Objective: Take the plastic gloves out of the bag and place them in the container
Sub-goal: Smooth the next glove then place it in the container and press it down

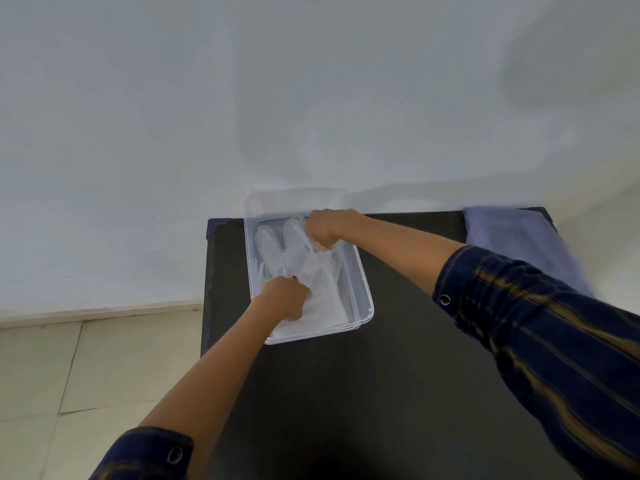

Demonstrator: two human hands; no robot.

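Rolled-up dark plaid sleeves (pixel 540 327) framed the bottom of the shot, both bare forearms reaching forward over a black table (pixel 346 393) set against a pale wall (pixel 242 98).

At the table's far left stood a clear plastic container (pixel 360 289), its long side running away from the camera and its far end overhanging the table's back edge. Inside it lay translucent plastic gloves (pixel 277 251), their finger shapes pointing toward the wall and their cuffs bunched at the near end.

At the container's near end, the left hand (pixel 285 297) was clenched around a fold of the glove plastic, knuckles up. At the far right part of the container, the right hand (pixel 327 226) was likewise curled shut on the thin film, pinching a gathered edge of the gloves just above the container's floor. Whether both hands gripped the same glove or separate ones could not be told through the overlapping clear layers.

On the table's far right corner, well apart from the container, rested a pale bluish bag (pixel 519 244), slightly blurred, draped partly over the edge.

Beige floor tiles (pixel 69 368) showed to the left of the table.
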